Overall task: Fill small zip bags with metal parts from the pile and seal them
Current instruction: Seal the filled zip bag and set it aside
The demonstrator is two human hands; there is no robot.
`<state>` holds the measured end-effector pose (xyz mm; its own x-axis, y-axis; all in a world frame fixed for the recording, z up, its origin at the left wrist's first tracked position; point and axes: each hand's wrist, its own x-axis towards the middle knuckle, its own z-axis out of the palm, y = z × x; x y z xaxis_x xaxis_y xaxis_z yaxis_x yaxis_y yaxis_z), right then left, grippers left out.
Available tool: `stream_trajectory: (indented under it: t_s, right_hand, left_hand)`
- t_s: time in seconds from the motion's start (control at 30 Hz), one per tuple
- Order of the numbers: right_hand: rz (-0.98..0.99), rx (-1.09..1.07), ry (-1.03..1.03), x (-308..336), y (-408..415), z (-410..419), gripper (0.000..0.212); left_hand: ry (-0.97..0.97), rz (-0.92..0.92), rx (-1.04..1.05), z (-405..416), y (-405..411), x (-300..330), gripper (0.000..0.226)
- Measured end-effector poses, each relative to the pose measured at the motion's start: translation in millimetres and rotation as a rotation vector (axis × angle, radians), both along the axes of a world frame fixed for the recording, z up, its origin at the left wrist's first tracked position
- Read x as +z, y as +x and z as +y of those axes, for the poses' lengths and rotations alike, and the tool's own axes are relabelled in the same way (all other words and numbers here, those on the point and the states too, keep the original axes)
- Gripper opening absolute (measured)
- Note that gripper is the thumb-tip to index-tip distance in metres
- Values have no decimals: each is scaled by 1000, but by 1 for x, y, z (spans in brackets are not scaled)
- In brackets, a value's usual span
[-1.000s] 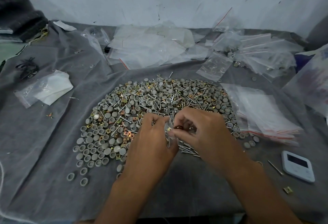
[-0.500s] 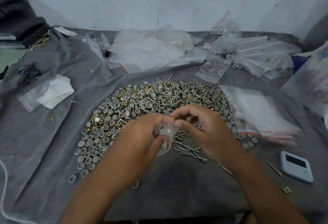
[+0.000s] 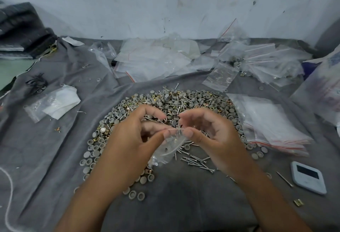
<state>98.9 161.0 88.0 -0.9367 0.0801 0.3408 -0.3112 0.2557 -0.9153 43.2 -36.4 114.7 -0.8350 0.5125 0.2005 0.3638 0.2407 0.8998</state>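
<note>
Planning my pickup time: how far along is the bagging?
Done: some filled bags lie at the back. In hand: left hand and right hand pinch one small zip bag, parts inside. Left: a big pile and a stack of empty bags.

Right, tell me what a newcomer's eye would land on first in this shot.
First, the big pile of metal parts at the middle of the grey cloth: grey caps, nails and brass-coloured clips. Just in front of it, the left hand and right hand pinch a small clear zip bag between them. To the right lies a stack of empty zip bags, with a white digital device nearer the viewer.
</note>
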Motion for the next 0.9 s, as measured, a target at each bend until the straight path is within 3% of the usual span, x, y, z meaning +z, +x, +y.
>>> stream_trajectory:
  t_s: [0.13, 0.43, 0.6, 0.83, 0.9]
  right_hand:
    - [-27, -16, 70, 1, 0, 10, 20]
    - [-4, -43, 40, -1, 0, 7, 11]
    - [45, -100, 25, -3, 1, 1, 10]
    - [40, -168, 10, -4, 0, -1, 12]
    - [23, -169, -13, -5, 0, 0, 10]
  left_hand:
    - [65, -105, -20, -4, -5, 2, 24]
    - [75, -114, -51, 3, -5, 1, 14]
    - [-25, 127, 25, 16, 2, -1, 28]
    - [-42, 301, 124, 37, 0, -4, 3]
    - [-69, 351, 129, 39, -3, -2, 5]
